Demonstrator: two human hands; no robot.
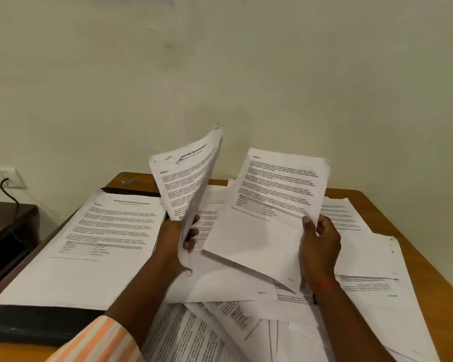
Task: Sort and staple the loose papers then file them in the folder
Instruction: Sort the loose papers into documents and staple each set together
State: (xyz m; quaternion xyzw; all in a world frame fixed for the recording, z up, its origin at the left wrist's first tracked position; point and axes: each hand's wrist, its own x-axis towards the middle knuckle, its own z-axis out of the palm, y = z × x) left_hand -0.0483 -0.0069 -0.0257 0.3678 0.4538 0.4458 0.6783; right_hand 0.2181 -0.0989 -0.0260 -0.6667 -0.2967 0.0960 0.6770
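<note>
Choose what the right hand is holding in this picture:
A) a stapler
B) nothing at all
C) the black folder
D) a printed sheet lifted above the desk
D: the right hand pinches the lower edge of a printed sheet raised above the desk, while the left hand grips a separate bundle of sheets.
</note>
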